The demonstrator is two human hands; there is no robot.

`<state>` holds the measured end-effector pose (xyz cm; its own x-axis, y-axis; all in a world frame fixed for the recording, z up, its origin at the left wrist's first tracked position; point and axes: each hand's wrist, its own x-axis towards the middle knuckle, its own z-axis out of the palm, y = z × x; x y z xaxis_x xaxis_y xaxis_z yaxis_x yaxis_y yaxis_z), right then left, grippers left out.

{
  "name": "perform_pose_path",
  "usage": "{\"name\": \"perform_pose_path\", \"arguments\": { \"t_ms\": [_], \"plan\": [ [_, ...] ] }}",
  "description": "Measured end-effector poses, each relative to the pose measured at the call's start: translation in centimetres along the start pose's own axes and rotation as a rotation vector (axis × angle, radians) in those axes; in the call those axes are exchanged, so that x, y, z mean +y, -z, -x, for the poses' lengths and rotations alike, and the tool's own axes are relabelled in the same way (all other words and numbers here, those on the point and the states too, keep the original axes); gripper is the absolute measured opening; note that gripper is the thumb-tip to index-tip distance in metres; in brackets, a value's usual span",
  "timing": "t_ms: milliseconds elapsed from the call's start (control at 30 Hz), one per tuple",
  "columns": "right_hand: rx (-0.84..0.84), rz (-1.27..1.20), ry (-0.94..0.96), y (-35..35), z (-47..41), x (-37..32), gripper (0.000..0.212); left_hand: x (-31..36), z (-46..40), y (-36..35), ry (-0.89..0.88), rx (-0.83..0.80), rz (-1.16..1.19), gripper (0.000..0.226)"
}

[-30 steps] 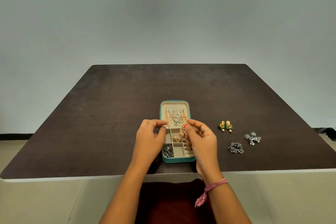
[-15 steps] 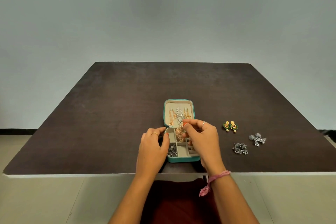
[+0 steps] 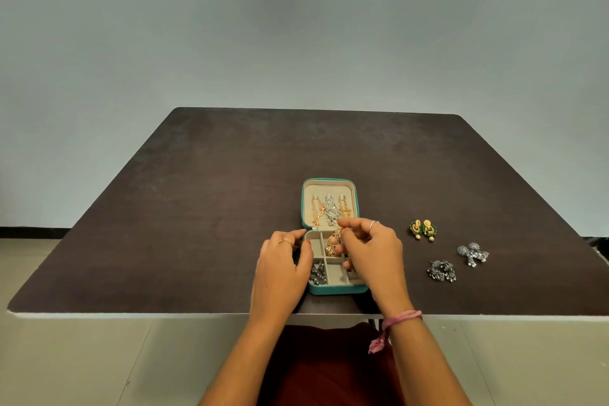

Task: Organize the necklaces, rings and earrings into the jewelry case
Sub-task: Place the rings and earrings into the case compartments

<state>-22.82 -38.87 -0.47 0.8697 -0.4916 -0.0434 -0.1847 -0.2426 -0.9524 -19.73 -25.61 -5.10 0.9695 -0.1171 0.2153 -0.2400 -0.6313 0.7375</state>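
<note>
Over the open jewelry case (image 3: 329,289), our right hand (image 3: 370,252) seemingly pinches a gold earring (image 3: 332,245) above a compartment; left hand (image 3: 283,265) steadies the rim; next, release gently.

teal jewelry case (image 3: 330,290) w/ beige lining sitting on dark brown table (image 3: 197,208); gold jhumka earring (image 3: 332,245) glinting inside. yellow-green earrings (image 3: 422,229) & two silver-grey pairs (image 3: 441,270) (image 3: 473,253) lying alongside. pink thread wristband (image 3: 400,318), orange nails showing; wall pale grey.
</note>
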Motion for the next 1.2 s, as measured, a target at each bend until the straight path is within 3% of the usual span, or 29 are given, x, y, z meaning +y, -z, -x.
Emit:
{"name": "perform_pose_path", "arguments": {
  "t_ms": [467, 1000, 1200],
  "plan": [
    [-0.011, 0.494, 0.169, 0.2, -0.3, 0.3, 0.024, -0.1, 0.0, 0.0, -0.004, -0.001, 0.003, 0.033],
    [-0.205, 0.435, 0.065, 0.5, 0.6, -0.6, 0.025, 0.0, 0.1, 0.1, -0.018, 0.003, 0.007, 0.034],
    [-0.200, 0.487, 0.092, 1.1, 0.5, -0.4, 0.026, -0.1, 0.1, 0.2, -0.002, 0.000, 0.006, 0.034]
  ]
}}
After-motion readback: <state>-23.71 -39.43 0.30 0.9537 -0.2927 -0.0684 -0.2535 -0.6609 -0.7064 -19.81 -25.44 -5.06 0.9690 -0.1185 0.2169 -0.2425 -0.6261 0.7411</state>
